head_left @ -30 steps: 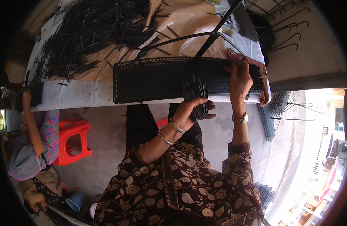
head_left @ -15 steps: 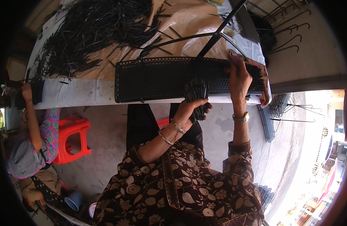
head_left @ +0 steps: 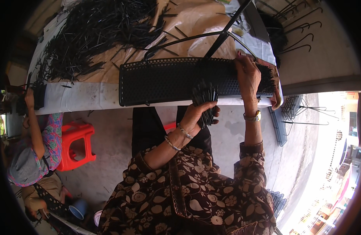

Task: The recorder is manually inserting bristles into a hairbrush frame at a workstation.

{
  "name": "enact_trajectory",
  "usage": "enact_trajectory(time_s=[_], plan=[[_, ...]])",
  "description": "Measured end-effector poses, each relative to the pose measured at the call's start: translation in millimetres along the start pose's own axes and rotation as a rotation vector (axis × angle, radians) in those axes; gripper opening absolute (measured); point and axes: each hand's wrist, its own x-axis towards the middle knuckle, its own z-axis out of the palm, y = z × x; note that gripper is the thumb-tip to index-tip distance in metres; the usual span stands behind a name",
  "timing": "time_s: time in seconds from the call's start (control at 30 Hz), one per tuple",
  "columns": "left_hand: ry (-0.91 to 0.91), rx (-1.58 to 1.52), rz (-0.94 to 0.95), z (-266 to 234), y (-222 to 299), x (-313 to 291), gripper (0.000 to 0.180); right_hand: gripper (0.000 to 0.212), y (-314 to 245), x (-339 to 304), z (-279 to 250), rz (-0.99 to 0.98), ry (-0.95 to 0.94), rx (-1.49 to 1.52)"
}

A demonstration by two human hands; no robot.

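My left hand [head_left: 193, 118] is closed around a bundle of thin black plastic spikes [head_left: 206, 96], held upright at the near edge of a long black perforated tray [head_left: 159, 82]. My right hand [head_left: 248, 80] is over the right part of this tray, its fingers pinched together near the far side. What the fingertips hold, if anything, is too small to make out. Rows of black spikes [head_left: 266, 78] stand up from the holes at the tray's right end, beside my right hand. The tray's rows of holes show uncovered toward the left.
A heap of loose black spikes [head_left: 98, 35] lies on brown sheeting [head_left: 196, 23] across the table. A bent metal frame [head_left: 223, 35] rises behind the tray. At the left, another person's arm [head_left: 36, 121] reaches the table near a red stool [head_left: 76, 147]. Hooked rods [head_left: 302, 29] stick out at the right.
My right hand has shifted slightly up and left over the tray, with its wrist turned a little. My left hand keeps the bundle in nearly the same place.
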Motion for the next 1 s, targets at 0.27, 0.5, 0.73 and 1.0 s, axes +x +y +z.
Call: enact_trajectory(time_s=[0.27,0.5,0.73,1.0], plan=[[0.017,0.067,0.009,0.5,1.8,0.2,0.02,0.018,9.3,-2.9,11.4,-0.091,-0.028,-0.294],[0.037,0.068,0.042,1.0,5.0,-0.6,0.02,0.023,-28.1,-29.7,-24.7,0.212,-0.358,0.401],[0.059,0.084,0.031,9.6,7.9,-2.4,0.022,0.01,-40.3,-49.9,-40.0,0.341,-0.68,0.667],[0.121,0.199,0.07,13.6,7.6,-4.1,0.022,0.01,-37.2,-44.5,-42.1,0.404,-0.602,0.711]])
